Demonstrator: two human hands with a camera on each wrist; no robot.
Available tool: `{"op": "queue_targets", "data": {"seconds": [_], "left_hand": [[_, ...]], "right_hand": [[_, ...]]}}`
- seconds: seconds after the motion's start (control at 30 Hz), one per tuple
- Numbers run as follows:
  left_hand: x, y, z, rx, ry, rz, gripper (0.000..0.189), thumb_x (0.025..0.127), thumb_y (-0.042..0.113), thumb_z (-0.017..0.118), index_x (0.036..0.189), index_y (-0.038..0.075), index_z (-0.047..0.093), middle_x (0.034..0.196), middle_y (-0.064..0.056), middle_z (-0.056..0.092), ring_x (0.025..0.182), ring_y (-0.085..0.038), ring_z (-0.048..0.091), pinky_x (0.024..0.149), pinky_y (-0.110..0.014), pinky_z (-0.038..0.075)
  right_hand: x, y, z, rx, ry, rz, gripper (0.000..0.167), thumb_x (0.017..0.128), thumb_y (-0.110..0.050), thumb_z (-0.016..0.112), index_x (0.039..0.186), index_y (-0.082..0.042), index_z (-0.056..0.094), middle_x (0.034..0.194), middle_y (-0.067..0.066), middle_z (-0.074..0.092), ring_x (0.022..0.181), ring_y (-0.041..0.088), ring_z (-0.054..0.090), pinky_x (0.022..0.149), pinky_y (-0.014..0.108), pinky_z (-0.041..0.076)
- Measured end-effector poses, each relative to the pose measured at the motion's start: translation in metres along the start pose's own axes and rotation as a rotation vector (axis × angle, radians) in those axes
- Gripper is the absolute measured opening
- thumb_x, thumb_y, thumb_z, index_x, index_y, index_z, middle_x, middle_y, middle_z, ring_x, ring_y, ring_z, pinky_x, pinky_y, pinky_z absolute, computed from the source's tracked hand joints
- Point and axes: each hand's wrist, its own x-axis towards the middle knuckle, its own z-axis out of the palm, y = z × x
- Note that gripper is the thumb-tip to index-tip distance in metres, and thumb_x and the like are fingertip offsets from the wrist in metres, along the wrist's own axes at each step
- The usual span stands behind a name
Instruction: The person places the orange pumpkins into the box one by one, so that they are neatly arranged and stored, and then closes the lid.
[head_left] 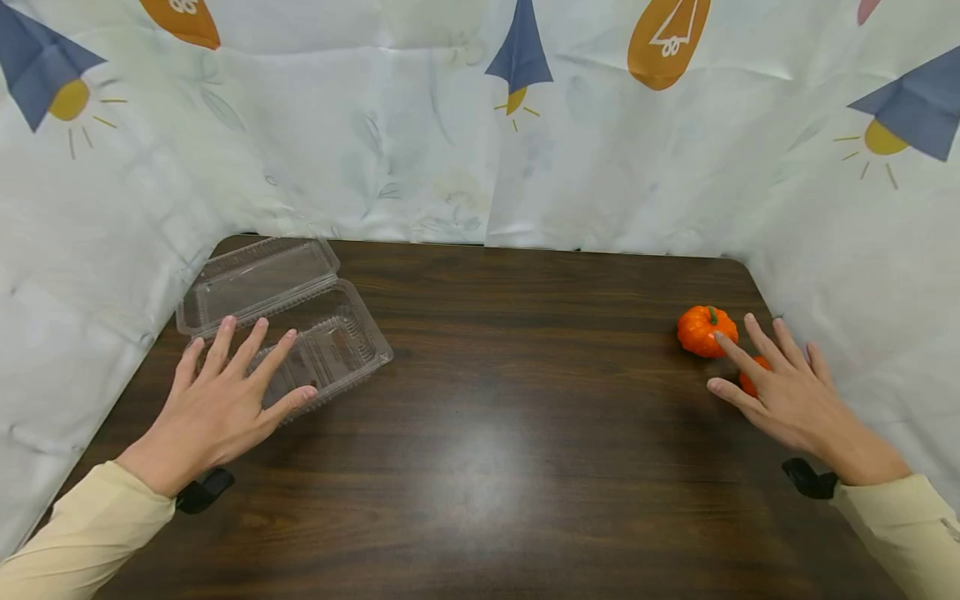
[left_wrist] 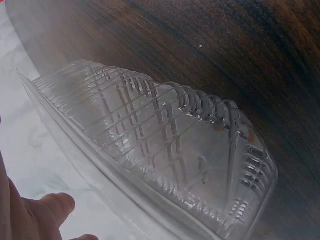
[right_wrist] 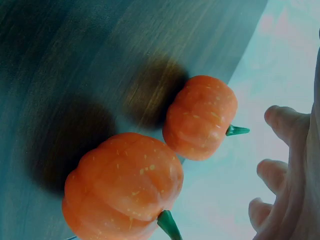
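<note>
Pumpkins [head_left: 703, 333] partly behind fingers [head_left: 742, 358], container [head_left: 330, 346] opposite

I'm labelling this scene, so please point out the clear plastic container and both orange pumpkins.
Clear plastic container [head_left: 330, 342], head view: bare floor of its base.
Larger-looking pumpkin [right_wrist: 122, 185], right wrist view: middle of its body.
Smaller-looking pumpkin [right_wrist: 200, 117], right wrist view: middle of its body.
</note>
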Motion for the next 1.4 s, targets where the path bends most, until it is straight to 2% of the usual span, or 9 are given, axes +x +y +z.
{"op": "queue_targets", "data": {"seconds": [0.23, 0.37, 0.67, 0.9, 1.07, 1.23, 1.4], "left_hand": [[0.000, 0.002, -0.003, -0.008, -0.009, 0.000, 0.086, 0.102, 0.071, 0.040, 0.168, 0.022, 0.011, 0.172, -0.026, 0.009, 0.159, -0.052, -0.009, 0.122, -0.077, -0.004], [0.001, 0.003, -0.005, -0.001, -0.017, -0.001, 0.087, 0.101, 0.071, 0.041, 0.167, 0.021, 0.014, 0.172, -0.026, 0.009, 0.159, -0.053, -0.007, 0.121, -0.077, -0.001], [-0.001, 0.003, -0.010, 0.000, -0.003, 0.002, 0.087, 0.102, 0.071, 0.041, 0.168, 0.023, 0.012, 0.172, -0.026, 0.009, 0.159, -0.052, -0.008, 0.122, -0.077, -0.006], [-0.003, -0.001, -0.011, -0.001, 0.007, -0.004, 0.087, 0.102, 0.071, 0.040, 0.168, 0.023, 0.009, 0.172, -0.026, 0.008, 0.158, -0.053, -0.010, 0.122, -0.076, -0.008], [-0.006, -0.006, -0.012, -0.003, 0.007, -0.019, 0.089, 0.101, 0.072, 0.041, 0.168, 0.023, 0.010, 0.173, -0.026, 0.007, 0.158, -0.053, -0.010, 0.121, -0.077, -0.007], [-0.009, -0.010, -0.012, -0.014, -0.005, -0.042, 0.090, 0.100, 0.073, 0.040, 0.168, 0.025, 0.006, 0.173, -0.025, 0.003, 0.158, -0.051, -0.016, 0.121, -0.075, -0.012], [-0.012, -0.015, -0.012, -0.025, 0.004, -0.039, 0.089, 0.101, 0.071, 0.041, 0.168, 0.025, 0.005, 0.174, -0.024, 0.002, 0.158, -0.049, -0.018, 0.122, -0.073, -0.014]], "right_hand": [[0.000, -0.001, -0.001, 0.000, 0.009, -0.004, 0.075, 0.106, -0.056, 0.047, 0.167, -0.024, 0.014, 0.175, 0.010, -0.014, 0.159, 0.048, -0.018, 0.120, 0.078, -0.011], [0.000, -0.003, -0.003, 0.004, 0.009, -0.005, 0.076, 0.107, -0.055, 0.047, 0.167, -0.024, 0.013, 0.175, 0.009, -0.014, 0.159, 0.048, -0.018, 0.120, 0.078, -0.011], [0.002, -0.009, -0.011, -0.029, 0.049, -0.008, 0.077, 0.105, -0.057, 0.049, 0.167, -0.028, 0.014, 0.176, 0.007, -0.011, 0.160, 0.049, -0.009, 0.119, 0.080, -0.004], [0.001, -0.011, -0.018, -0.020, 0.068, -0.004, 0.076, 0.105, -0.056, 0.050, 0.167, -0.029, 0.015, 0.176, 0.011, -0.008, 0.161, 0.046, -0.010, 0.119, 0.080, -0.003], [0.001, -0.012, -0.022, -0.019, 0.080, -0.011, 0.075, 0.105, -0.056, 0.050, 0.167, -0.029, 0.016, 0.176, 0.014, -0.004, 0.161, 0.048, -0.007, 0.119, 0.081, -0.002], [0.002, -0.008, -0.023, -0.015, 0.077, -0.008, 0.076, 0.105, -0.055, 0.050, 0.167, -0.029, 0.015, 0.175, 0.015, -0.005, 0.160, 0.049, -0.009, 0.120, 0.080, -0.004], [0.001, -0.002, -0.024, -0.007, 0.099, -0.012, 0.076, 0.105, -0.052, 0.051, 0.167, -0.030, 0.013, 0.176, 0.015, -0.004, 0.161, 0.048, -0.009, 0.119, 0.080, -0.002]]}}
